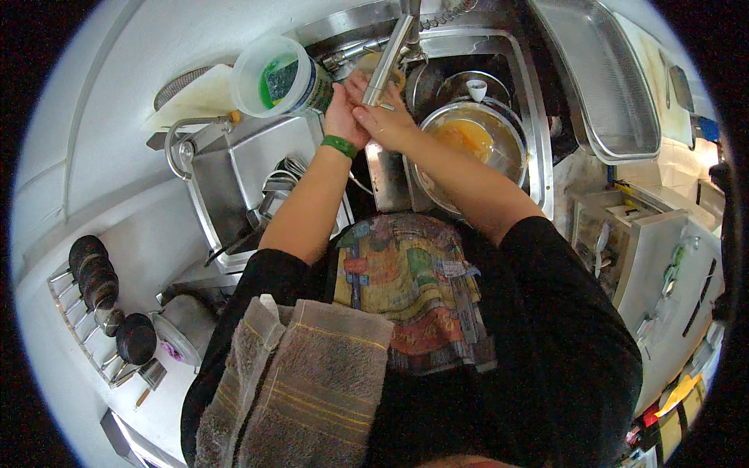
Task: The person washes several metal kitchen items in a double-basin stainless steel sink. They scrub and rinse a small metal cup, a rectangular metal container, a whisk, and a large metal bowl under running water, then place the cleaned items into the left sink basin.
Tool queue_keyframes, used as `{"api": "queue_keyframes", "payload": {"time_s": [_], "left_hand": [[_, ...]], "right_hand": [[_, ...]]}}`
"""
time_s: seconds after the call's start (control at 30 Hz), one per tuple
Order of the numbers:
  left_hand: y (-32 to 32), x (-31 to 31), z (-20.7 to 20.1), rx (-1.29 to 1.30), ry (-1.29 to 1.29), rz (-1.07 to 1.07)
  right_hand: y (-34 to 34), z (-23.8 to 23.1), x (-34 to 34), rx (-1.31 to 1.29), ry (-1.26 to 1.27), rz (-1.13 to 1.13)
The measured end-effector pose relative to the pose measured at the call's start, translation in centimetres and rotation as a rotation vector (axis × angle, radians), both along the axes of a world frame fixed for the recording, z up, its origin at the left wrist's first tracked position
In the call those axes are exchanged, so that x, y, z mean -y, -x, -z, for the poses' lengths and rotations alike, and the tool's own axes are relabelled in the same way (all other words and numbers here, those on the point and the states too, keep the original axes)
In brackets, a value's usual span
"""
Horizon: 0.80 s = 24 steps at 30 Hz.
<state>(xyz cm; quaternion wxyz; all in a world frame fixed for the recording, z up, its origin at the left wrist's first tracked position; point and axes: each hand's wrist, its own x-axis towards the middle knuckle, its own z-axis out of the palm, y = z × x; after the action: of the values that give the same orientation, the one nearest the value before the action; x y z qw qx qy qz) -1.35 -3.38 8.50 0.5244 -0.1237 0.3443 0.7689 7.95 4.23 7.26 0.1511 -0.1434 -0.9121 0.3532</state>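
here, both hands meet at a faucet spout above a steel sink.

the left hand [342, 115], green band at the wrist, and the right hand [384, 118] press together around the metal spout [388, 58], fingers curled against it; whether they truly grip it cannot be told. below lies a bowl of orange liquid [468, 140] in the sink [535, 117]; a clear tub holding a green sponge [275, 78] stands on the counter just left.
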Motion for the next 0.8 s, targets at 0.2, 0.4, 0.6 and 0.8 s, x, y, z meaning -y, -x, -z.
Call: {"api": "queue_keyframes", "payload": {"time_s": [0.2,0.4,0.6,0.8], "left_hand": [[-2.0,-0.2,0.3,-0.302,0.23,0.26],[-3.0,1.9,-2.3,-0.393,0.154,0.283],[-1.1,4.3,-1.6,-0.48,0.35,0.581],[0.3,1.2,-1.2,-0.518,0.417,0.267]], "right_hand": [[0.2,2.9,-4.0,0.046,0.409,0.399],[-1.0,3.7,-4.4,-0.06,0.77,0.688],[-0.7,2.8,-4.2,0.058,0.982,0.451],[0.6,1.9,-3.5,-0.037,0.686,0.419]]}}
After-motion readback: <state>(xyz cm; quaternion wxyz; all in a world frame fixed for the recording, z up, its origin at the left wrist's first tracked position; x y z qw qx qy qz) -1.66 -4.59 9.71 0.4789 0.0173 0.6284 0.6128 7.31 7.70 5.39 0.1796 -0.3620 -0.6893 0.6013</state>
